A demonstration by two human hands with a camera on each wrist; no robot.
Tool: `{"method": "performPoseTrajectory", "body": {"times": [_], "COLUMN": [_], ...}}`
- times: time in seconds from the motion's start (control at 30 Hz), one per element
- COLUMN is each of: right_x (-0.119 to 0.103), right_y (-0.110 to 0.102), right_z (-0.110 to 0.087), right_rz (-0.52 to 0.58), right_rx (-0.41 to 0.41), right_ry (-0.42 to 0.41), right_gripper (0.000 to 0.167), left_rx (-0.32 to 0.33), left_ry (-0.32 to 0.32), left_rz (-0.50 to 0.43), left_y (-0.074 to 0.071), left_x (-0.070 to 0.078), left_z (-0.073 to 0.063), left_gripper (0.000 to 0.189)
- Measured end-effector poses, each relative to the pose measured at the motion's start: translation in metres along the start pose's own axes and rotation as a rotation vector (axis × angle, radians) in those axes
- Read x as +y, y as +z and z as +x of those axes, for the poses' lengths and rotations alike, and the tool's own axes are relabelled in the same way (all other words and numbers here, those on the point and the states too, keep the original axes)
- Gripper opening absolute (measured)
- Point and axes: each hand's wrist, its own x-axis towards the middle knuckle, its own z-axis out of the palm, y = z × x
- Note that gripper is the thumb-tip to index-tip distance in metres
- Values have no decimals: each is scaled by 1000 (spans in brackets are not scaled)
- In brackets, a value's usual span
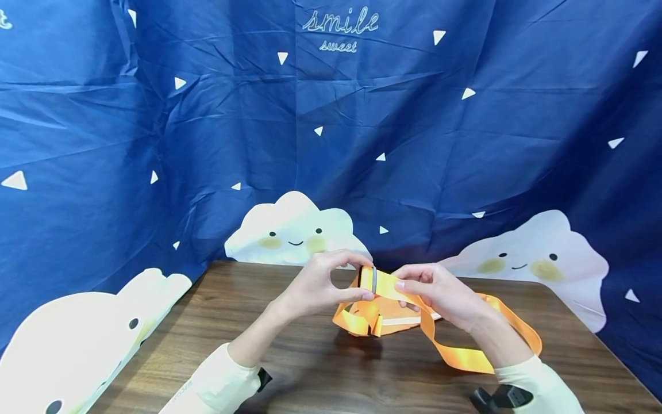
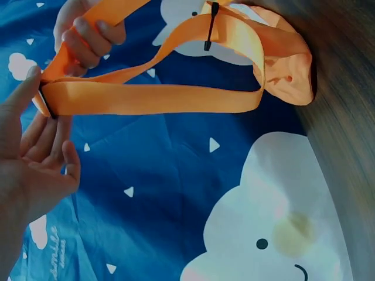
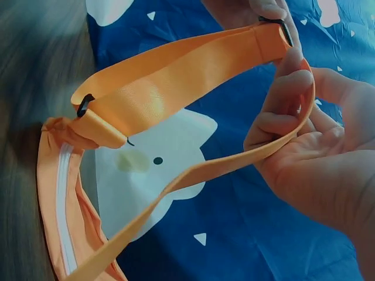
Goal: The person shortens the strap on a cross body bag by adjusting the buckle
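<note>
Thumb and fingers of my left hand (image 1: 326, 282) pinch a dark strap slider (image 1: 374, 280) by its edges, above the table. An orange webbing strap (image 1: 387, 286) threads through it. My right hand (image 1: 439, 292) pinches that strap just right of the slider, and the free length loops down beneath the hand. Below lies an orange fabric bag (image 3: 50, 193) with a white zipper (image 3: 63, 205). In the right wrist view, a black ring (image 3: 85, 105) joins a strap loop to one end of the bag. My right hand partly hides the bag in the head view.
The brown wooden table (image 1: 305, 356) carries the bag and a wide strap loop (image 1: 527, 333) at the right. A blue cloth (image 1: 248, 115) with white clouds and triangles hangs behind the table and along its sides.
</note>
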Motion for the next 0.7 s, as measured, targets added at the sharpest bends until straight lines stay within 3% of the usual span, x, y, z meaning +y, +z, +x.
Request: {"method": "performPoseTrajectory", "body": {"times": [0.43,0.7], "right_x": [-3,-3], "right_y": [15,8], "right_z": [3,1], "right_rz": [-21,-7], "right_rx": [32,33], "right_ry": [10,27], "right_gripper": [24,26], "left_rx": [-14,2], "left_ry": [1,2], "left_rz": [13,13], "left_y": [8,4], "left_x": [1,4], "left_z": [-1,1], "left_gripper": [49,48]}}
